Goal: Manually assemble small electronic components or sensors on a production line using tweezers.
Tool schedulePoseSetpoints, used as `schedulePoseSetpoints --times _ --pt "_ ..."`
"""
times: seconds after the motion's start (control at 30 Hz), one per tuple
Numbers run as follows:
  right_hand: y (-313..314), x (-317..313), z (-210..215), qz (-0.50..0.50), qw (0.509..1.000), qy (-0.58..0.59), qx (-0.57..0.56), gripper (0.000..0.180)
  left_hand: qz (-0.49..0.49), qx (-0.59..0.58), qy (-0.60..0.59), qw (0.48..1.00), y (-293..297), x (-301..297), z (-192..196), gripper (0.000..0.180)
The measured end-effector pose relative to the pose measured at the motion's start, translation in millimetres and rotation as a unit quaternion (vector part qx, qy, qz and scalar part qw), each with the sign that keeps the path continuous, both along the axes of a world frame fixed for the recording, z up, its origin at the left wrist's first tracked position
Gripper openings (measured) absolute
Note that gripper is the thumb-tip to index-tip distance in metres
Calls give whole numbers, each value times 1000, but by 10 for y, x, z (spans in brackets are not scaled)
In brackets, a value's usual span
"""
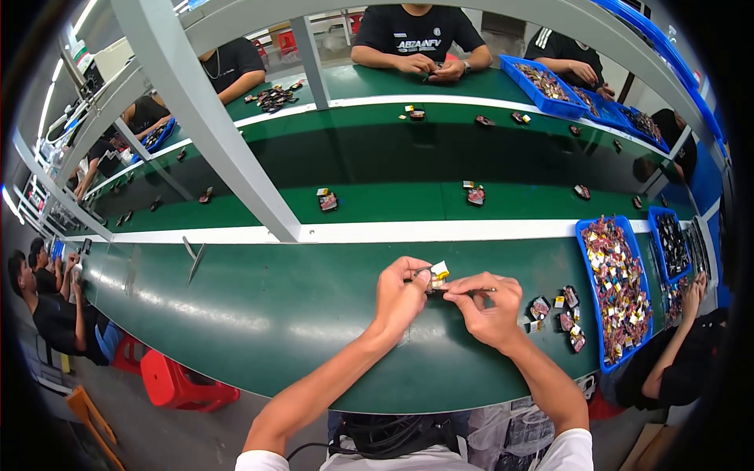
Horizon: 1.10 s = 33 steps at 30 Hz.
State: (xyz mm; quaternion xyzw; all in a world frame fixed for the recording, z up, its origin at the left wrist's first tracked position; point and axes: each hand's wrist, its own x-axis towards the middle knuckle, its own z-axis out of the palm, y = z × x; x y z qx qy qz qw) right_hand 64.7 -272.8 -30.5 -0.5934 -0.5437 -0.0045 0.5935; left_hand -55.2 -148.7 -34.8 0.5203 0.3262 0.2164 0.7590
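Fingers are pinched: left hand on a likely light, fragile electronic module, best gripped by its edges; right hand, at three o'clock, on a slim tool.

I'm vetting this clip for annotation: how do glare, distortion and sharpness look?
Head view: pale glare streaks the left side of the green worktop; head view: the worktop's near edge bows and the corners go black; head view: the left hand and right hand look reasonably sharp, but the small piece between them is too small for fine detail.
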Motion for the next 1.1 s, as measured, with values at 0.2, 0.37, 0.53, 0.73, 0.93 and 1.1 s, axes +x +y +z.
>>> schedulePoseSetpoints --times 0.2,0.37,0.53,0.73,0.93,1.1 --pt "-23 34 58 -2 997 -55 44 17 -43 57 -23 997 73 -80 172 16" --pt "-52 -6 110 -9 996 -77 54 18 -93 29 -86 992 61 -152 214 21" --pt "-55 -14 77 -8 987 -148 62 18 -41 43 -83 995 -63 -95 96 17" --pt "-55 25 43 7 978 -202 46 19 9 101 -38 994 -141 -44 -4 15" --pt "-66 31 73 -7 989 -138 56 19 -3 155 -72 985 -164 -76 72 18" --pt "-102 23 123 0 1000 5 18 17 -5 100 -110 989 -79 -90 77 23"
